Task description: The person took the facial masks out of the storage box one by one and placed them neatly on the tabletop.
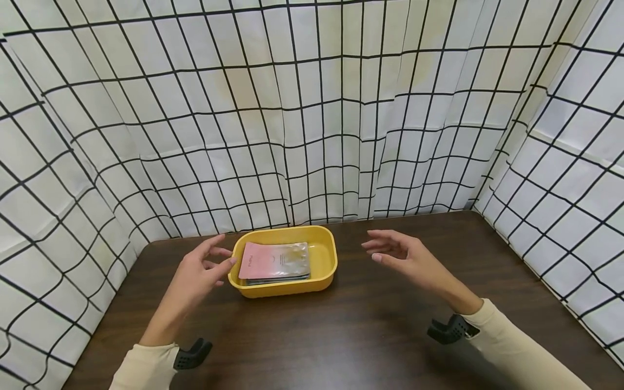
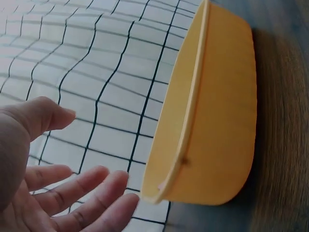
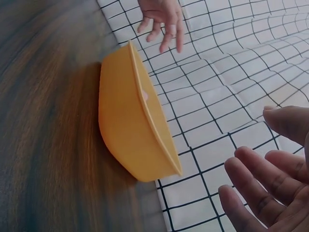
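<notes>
A yellow plastic basket [image 1: 322, 281] stands on the dark table, and its outer wall [image 2: 222, 121] fills much of the left wrist view. Inside it lie several flat sachets [image 1: 275, 261], stacked, the top one pink and silver. My left hand [image 1: 197, 271] is at the basket's left end, fingers loosely bent and holding nothing; whether it touches the rim I cannot tell. To the right of the basket, apart from it, my right hand [image 1: 404, 257] hovers with relaxed fingers and nothing in them. The right wrist view also shows the basket [image 3: 130, 116] between both hands.
The brown wooden table [image 1: 302, 341] extends in front of and to both sides of the basket. A white curtain [image 1: 312, 124] with a black grid hangs behind the table and along both sides. A black wrist mount [image 1: 193, 355] sits on each sleeve.
</notes>
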Available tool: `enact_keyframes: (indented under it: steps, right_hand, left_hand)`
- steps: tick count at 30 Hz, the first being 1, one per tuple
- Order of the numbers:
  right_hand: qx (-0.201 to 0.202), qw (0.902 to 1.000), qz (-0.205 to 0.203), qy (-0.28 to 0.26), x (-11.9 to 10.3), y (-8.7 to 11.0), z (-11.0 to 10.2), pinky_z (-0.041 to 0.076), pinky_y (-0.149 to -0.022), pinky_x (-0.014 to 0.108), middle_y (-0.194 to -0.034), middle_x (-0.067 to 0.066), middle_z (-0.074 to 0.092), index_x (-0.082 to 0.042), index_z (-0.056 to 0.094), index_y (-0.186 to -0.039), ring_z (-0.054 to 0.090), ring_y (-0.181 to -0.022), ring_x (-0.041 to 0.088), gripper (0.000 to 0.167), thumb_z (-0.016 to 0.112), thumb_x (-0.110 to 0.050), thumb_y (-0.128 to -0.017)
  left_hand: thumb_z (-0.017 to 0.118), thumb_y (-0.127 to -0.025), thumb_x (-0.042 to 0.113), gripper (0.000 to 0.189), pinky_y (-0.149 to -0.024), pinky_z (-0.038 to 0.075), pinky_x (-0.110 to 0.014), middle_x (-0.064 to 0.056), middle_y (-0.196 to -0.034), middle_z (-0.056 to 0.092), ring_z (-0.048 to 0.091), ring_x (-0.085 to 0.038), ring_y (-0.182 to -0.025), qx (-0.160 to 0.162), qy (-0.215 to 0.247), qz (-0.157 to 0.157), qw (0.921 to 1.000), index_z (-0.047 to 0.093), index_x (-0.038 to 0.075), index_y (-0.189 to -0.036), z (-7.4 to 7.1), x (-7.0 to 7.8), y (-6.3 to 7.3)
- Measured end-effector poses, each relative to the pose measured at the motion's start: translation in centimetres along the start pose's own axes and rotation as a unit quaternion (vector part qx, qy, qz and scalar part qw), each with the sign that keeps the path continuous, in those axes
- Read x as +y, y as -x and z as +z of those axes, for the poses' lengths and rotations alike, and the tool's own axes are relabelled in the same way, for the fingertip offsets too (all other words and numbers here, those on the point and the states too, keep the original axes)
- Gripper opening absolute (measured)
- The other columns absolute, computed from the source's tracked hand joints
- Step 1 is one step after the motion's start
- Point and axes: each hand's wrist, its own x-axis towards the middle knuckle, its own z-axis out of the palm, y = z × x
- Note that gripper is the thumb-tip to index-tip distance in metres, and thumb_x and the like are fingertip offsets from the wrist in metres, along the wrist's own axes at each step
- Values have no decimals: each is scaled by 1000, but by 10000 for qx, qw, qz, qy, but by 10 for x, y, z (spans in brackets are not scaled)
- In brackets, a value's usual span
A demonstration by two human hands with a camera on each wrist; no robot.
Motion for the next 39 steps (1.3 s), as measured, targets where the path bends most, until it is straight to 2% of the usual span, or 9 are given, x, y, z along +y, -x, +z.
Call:
enact_keyframes:
  steps: [4,9,16,20,27,33,39]
  right_hand:
    - [-3,9996,170,-218,2,-3,0,56,-94,27,-132,2,68,-22,53,-145,66,-118,23,48,66,-29,-99]
    - [-121,9984,271,-490,4,-10,0,55,-96,27,-134,7,67,-21,52,-145,66,-119,20,49,66,-30,-100]
    - [-184,9953,317,-897,8,-20,2,56,-96,31,-134,8,66,-19,52,-145,66,-119,22,48,66,-25,-100]
    - [-151,9947,261,-979,9,-23,4,57,-95,32,-133,9,67,-16,53,-145,67,-118,23,47,66,-23,-100]
    - [-211,9938,218,-1069,13,-31,9,57,-96,35,-133,9,66,-15,53,-145,67,-118,23,47,65,-21,-100]
    - [-330,9909,243,-1284,17,-41,13,56,-97,42,-135,9,65,-15,53,-146,66,-121,24,48,67,-20,-99]
    - [-376,9916,386,-1180,20,-50,18,55,-99,36,-136,3,66,-21,54,-145,65,-122,22,51,70,-25,-97]
  left_hand:
    - [65,-99,36,72,-73,63,-34,-21,-127,63,70,-31,-99,-130,208,-293,9993,34,7,-157,-3,-8,-3]
    - [65,-100,35,70,-76,63,-37,-24,-129,61,71,-25,-97,-250,377,-725,9963,36,5,-156,-4,-18,-7]
    - [62,-101,37,68,-80,62,-40,-27,-138,56,71,-30,-103,-641,867,-1328,9853,37,4,-155,-4,-34,-15]
    - [62,-101,34,67,-81,62,-40,-27,-140,55,70,-31,-105,-800,1083,-1542,9788,37,3,-155,-2,-39,-21]
    - [63,-100,26,63,-77,63,-40,-25,-135,61,71,-27,-98,-886,1317,-1705,9725,38,1,-153,1,-43,-27]
    - [65,-99,22,61,-74,63,-39,-17,-122,68,71,-23,-91,-897,1369,-1811,9698,42,3,-152,5,-47,-31]
    - [65,-99,17,60,-74,63,-37,-16,-116,69,69,-21,-86,-861,1446,-1859,9680,42,2,-152,8,-51,-33]
